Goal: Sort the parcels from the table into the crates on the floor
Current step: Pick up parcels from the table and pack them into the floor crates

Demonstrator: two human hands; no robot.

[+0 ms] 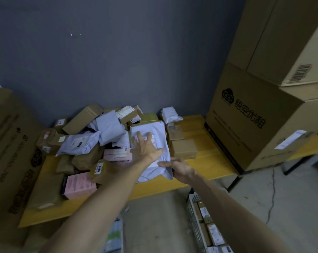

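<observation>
A large pale grey mailer bag [160, 141] lies on the yellow table [209, 161], tilted up against the parcel heap. My left hand [145, 147] lies flat on its face with fingers spread. My right hand [176, 168] grips the bag's lower right edge, thumb on top. Left of it a heap holds brown boxes [81, 118], more grey bags [108, 128], pink boxes [77, 185] and a brown packet labelled 3001 [101, 170]. On the floor below, a grey mesh crate [196, 221] with several parcels stands at the right, and another crate [116, 234] shows partly at the bottom centre.
Big stacked cardboard cartons [255, 115] stand on the table's right end. Another tall carton [10, 152] flanks the left side. A small brown box [184, 150] sits right of the held bag. A grey wall runs behind, with concrete floor [264, 198] at the right.
</observation>
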